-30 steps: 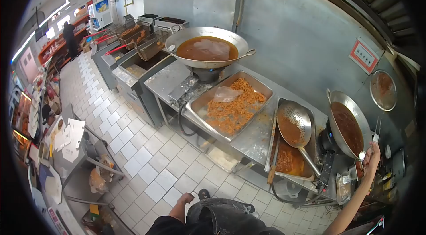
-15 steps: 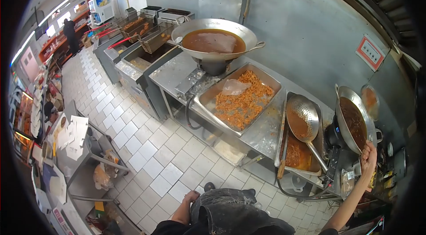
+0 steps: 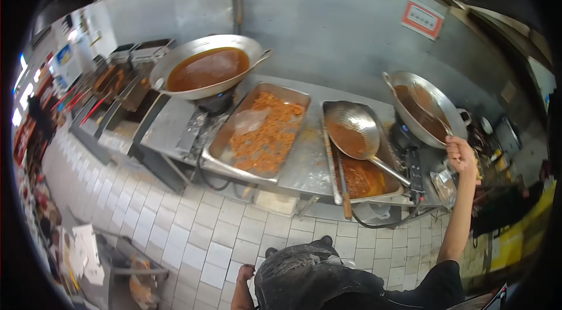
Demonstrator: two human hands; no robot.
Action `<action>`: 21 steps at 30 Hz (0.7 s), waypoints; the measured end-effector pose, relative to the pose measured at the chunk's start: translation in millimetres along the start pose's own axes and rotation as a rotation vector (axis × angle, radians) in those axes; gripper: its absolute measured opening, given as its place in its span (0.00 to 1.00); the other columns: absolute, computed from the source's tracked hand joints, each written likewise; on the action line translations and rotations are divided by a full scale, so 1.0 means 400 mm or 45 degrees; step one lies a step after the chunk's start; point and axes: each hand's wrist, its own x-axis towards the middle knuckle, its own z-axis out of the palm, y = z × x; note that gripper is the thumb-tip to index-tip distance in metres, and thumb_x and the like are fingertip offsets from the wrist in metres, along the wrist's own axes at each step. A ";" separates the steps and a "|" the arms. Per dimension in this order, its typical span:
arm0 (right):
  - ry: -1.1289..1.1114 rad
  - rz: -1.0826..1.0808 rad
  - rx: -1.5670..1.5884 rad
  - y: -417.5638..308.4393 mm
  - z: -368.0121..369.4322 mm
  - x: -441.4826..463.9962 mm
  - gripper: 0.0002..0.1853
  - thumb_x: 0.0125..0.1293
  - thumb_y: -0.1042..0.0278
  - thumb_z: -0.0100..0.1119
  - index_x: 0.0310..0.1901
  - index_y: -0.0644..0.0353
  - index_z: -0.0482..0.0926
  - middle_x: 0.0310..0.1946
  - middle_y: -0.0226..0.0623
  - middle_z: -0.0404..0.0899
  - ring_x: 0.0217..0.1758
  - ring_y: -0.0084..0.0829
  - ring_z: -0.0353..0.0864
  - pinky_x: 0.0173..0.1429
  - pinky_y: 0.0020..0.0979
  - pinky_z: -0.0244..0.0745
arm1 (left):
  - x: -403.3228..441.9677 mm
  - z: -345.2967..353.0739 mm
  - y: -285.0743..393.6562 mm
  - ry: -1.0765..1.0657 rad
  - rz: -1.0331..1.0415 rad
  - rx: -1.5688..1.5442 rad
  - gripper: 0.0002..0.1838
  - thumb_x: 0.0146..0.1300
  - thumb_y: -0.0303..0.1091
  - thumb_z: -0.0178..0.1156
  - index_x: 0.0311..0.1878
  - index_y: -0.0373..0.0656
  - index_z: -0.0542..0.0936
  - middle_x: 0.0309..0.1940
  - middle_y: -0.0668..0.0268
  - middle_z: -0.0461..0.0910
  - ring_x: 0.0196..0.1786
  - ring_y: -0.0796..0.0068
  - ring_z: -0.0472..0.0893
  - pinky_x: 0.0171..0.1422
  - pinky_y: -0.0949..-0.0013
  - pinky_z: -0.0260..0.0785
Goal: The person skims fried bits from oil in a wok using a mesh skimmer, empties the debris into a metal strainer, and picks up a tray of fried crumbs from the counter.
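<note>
My right hand (image 3: 461,155) is closed around the handle of a long-handled skimmer (image 3: 422,99), whose round head is blurred inside the right wok (image 3: 404,79). Dark brown sauce fills this wok, which sits on a burner. My left hand (image 3: 246,273) hangs low beside my dark apron (image 3: 287,275) with its fingers curled, and nothing shows in it. Just left of the right wok, a perforated metal strainer (image 3: 353,131) rests across a deep tray (image 3: 374,197) of reddish-brown sauce. A wooden-handled tool (image 3: 345,196) leans on the tray's left edge.
A second wok (image 3: 257,47) of brown liquid stands on a burner at left. Between the woks lies a steel tray (image 3: 301,99) of fried orange-brown pieces with a clear plastic bag (image 3: 252,121). Fryers (image 3: 126,128) stand farther left. A side table (image 3: 111,292) holds cardboard.
The view has turned to the right. The skimmer's head has moved from beyond the right wok's far rim to inside the wok. My left hand still hangs low.
</note>
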 end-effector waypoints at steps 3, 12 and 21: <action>0.005 -0.176 0.000 0.008 0.032 -0.031 0.07 0.59 0.75 0.48 0.24 0.55 0.65 0.11 0.16 0.53 0.09 0.10 0.48 0.09 0.15 0.43 | 0.047 0.005 -0.009 -0.087 0.429 0.651 0.15 0.49 0.37 0.55 0.40 0.43 0.79 0.37 0.65 0.80 0.40 0.71 0.79 0.43 0.68 0.72; 0.073 -0.042 0.180 0.024 -0.004 -0.012 0.12 0.58 0.78 0.50 0.21 0.53 0.61 0.12 0.18 0.54 0.09 0.10 0.50 0.09 0.15 0.45 | 0.012 -0.027 0.141 -0.079 0.184 -0.005 0.15 0.51 0.36 0.56 0.40 0.40 0.80 0.31 0.61 0.81 0.35 0.73 0.79 0.39 0.71 0.70; 0.135 -0.519 -0.187 -0.015 0.122 -0.113 0.03 0.59 0.75 0.49 0.31 0.55 0.66 0.13 0.15 0.53 0.10 0.09 0.49 0.10 0.14 0.44 | 0.034 -0.015 0.135 0.060 -0.039 -0.335 0.13 0.50 0.31 0.56 0.40 0.39 0.79 0.23 0.63 0.79 0.23 0.76 0.75 0.24 0.71 0.66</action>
